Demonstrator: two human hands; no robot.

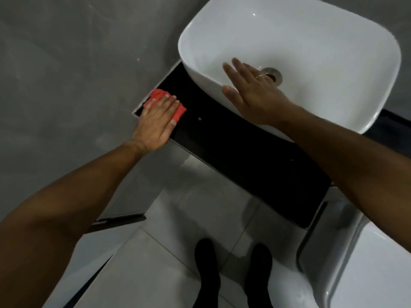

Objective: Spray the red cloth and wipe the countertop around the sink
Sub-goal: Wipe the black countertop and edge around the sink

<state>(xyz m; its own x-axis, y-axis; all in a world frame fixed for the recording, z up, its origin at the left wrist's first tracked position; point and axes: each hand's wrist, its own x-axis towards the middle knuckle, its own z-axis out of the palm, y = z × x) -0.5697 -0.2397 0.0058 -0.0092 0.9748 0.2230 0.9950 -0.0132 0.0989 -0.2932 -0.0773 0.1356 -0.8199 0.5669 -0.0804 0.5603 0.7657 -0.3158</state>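
The red cloth (159, 96) lies flat on the black countertop (233, 152) at its left end, close to the grey wall. My left hand (156, 122) presses down on the cloth with its fingers spread over it. My right hand (251, 92) hovers open over the near rim of the white basin sink (322, 41), fingers apart, holding nothing. A ring shows on one finger. No spray bottle is in view.
A grey wall (66, 74) borders the countertop on the left. The metal drain (272, 74) sits in the middle of the basin. A white toilet (355, 263) stands at the lower right. My two dark shoes (233, 270) stand on pale floor tiles.
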